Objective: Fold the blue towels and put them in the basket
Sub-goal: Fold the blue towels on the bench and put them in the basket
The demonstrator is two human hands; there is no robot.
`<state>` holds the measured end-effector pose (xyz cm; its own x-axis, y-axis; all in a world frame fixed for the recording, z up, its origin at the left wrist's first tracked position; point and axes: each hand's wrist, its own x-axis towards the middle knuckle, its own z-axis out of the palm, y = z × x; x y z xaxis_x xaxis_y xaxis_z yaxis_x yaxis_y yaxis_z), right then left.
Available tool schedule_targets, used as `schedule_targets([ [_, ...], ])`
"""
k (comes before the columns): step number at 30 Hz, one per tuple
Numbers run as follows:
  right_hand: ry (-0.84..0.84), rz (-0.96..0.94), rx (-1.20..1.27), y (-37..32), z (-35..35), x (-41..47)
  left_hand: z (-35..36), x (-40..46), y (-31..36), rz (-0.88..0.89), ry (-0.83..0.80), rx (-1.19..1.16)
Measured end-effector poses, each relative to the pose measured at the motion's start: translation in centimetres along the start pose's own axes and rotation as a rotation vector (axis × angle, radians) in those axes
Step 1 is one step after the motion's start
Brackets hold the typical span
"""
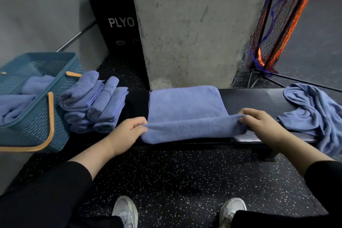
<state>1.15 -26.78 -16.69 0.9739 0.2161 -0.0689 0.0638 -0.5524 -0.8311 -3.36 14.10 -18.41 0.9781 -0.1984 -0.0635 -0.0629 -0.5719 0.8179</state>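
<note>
A blue towel (187, 105) lies spread on the black bench (259, 98) in front of me, its near edge lifted into a fold. My left hand (129, 129) pinches the fold's left end and my right hand (259, 124) pinches its right end. A pile of folded blue towels (96, 102) sits on the bench's left part. Beside it stands the teal basket (55, 116) with orange handles, holding several folded blue towels (24, 94). A crumpled blue towel (314, 114) lies at the bench's right end.
A concrete pillar (194, 24) rises right behind the bench. A black PLYO box (118, 22) stands to its left, and a netted rack (277, 24) to its right. My two shoes (125, 211) stand on the speckled black floor (185, 172).
</note>
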Motion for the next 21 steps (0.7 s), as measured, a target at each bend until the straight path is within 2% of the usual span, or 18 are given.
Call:
schedule_targets([
  [2, 0.000, 0.026, 0.049, -0.1, 0.0, 0.2, -0.3, -0.2, 0.8, -0.006, 0.005, -0.075],
  [6, -0.029, 0.088, 0.110, 0.1, 0.6, 0.8, 0.1, 0.3, 0.9, -0.165, 0.016, -0.201],
  [9, -0.020, 0.114, 0.073, 0.5, 1.1, 2.2, 0.1, 1.9, -0.1, -0.238, 0.086, -0.119],
  [18, 0.220, 0.186, -0.034, -0.2, 2.6, 9.5, -0.3, 9.0, -1.5, -0.337, 0.325, -0.017],
  [21, 0.229, 0.253, -0.217, 0.4, 3.6, 11.5, 0.1, 10.4, -1.8, -0.353, 0.353, 0.279],
])
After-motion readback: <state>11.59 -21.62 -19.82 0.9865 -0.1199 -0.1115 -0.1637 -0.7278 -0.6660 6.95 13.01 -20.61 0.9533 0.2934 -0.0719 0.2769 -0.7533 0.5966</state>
